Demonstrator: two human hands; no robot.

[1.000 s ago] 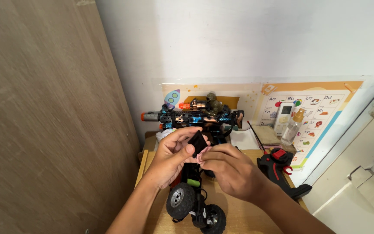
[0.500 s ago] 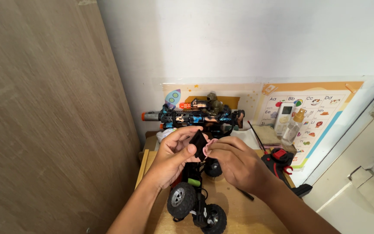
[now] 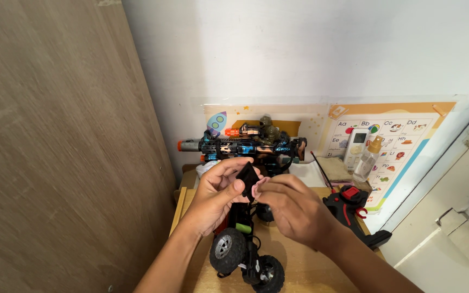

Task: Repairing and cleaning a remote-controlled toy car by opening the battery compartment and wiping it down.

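Black flat piece (image 3: 248,178) pinched in left hand (image 3: 218,195) fingers, right hand (image 3: 291,209) fingers closed on its edge — above toy truck (image 3: 242,252)

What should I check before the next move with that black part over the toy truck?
1. Left hand grips black part: ok.
2. Right hand fingertips at the part: ok.
3. Which way the part faces: cannot tell, hands hide it.
4. Toy truck on the table below the hands: ok.
5. Truck wheels all on: cannot tell, only some show.
6. Red and black tool lies apart from the hands: ok.
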